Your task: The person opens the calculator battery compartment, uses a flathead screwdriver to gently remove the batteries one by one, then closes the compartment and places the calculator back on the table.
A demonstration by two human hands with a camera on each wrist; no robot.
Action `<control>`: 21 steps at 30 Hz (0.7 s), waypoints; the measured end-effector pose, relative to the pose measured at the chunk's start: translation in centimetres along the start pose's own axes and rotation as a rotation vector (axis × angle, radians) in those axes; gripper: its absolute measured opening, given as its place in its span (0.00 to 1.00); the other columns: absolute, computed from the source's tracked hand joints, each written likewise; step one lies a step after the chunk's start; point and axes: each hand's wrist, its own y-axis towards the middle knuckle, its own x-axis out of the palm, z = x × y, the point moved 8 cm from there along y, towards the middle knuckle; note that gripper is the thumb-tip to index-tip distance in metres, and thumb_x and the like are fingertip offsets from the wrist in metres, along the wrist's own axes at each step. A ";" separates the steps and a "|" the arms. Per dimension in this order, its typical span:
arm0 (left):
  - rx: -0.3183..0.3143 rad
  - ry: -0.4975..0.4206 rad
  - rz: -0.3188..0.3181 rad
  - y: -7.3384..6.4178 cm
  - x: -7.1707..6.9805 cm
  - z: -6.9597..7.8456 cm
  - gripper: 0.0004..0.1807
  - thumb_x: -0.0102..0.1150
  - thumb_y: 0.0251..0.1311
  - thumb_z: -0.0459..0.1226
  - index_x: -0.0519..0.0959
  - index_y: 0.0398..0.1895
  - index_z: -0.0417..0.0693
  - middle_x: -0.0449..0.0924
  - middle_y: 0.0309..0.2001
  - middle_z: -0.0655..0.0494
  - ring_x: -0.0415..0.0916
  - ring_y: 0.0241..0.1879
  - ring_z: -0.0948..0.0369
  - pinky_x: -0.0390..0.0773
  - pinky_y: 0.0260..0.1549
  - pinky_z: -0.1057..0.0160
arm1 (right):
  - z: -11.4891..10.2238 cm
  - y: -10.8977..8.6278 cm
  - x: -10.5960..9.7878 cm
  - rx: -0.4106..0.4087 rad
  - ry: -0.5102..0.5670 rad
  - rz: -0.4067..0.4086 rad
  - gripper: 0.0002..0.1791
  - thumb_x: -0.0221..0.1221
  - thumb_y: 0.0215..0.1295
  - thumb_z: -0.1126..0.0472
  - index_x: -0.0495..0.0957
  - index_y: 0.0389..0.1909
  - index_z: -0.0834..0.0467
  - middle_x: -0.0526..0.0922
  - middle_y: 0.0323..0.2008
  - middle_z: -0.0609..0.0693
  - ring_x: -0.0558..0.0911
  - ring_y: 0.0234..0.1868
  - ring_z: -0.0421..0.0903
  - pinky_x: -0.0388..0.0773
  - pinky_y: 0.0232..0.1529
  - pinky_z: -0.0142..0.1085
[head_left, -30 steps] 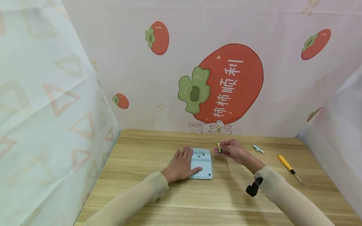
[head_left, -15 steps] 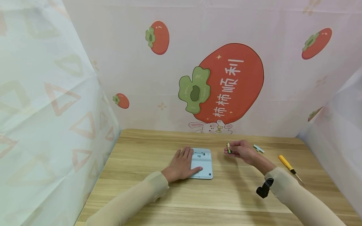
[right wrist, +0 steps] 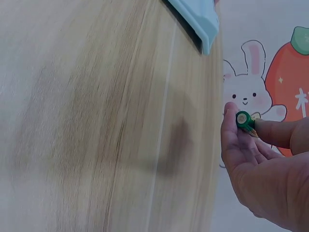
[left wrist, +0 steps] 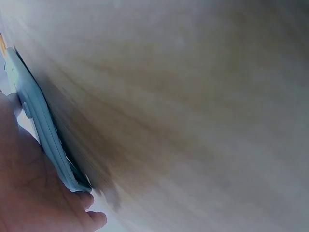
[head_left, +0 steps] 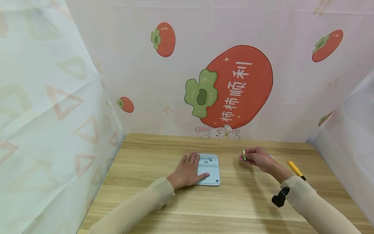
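Observation:
A light-blue calculator lies back side up on the table, its battery slot uncovered at the far end. My left hand rests over its left side, fingers spread and thumb across the back. In the left wrist view, the calculator's edge shows beside the palm. Off to the right, above the table, my right hand pinches a small green battery between thumb and fingers. One round end of that battery faces the right wrist camera.
Behind my right hand, a sliver of a light-blue battery cover shows. A yellow-handled screwdriver lies farther right, its shaft partly hidden by the sleeve. A printed cloth wall rises at the table's back edge.
My right hand has moved to the right with the battery, away from the calculator, and now covers most of the battery cover. The left hand stays in place.

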 end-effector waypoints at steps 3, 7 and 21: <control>0.002 -0.004 0.005 0.0 0.0 0.0 0.57 0.40 0.70 0.74 0.49 0.85 0.41 0.48 0.85 0.43 0.44 0.85 0.49 0.46 0.82 0.43 | 0.2 -0.3 -0.6 0.011 -0.017 0.016 0.21 0.50 0.82 0.70 0.67 0.65 0.82 0.88 0.49 0.62 0.89 0.47 0.45 0.86 0.54 0.42; 0.009 -0.008 0.016 0.1 0.3 -0.1 0.57 0.39 0.70 0.75 0.50 0.85 0.41 0.48 0.85 0.42 0.45 0.85 0.48 0.47 0.81 0.42 | 0.5 -0.7 -1.2 0.005 -0.016 0.019 0.21 0.50 0.82 0.71 0.66 0.66 0.84 0.89 0.49 0.62 0.89 0.47 0.45 0.86 0.55 0.42; 0.009 -0.002 0.031 0.4 0.6 -0.3 0.57 0.37 0.69 0.76 0.51 0.84 0.42 0.50 0.84 0.43 0.46 0.85 0.49 0.49 0.81 0.42 | 0.8 -2.0 -3.3 -0.038 -0.084 0.017 0.21 0.49 0.82 0.70 0.66 0.64 0.85 0.88 0.49 0.63 0.89 0.47 0.45 0.87 0.52 0.42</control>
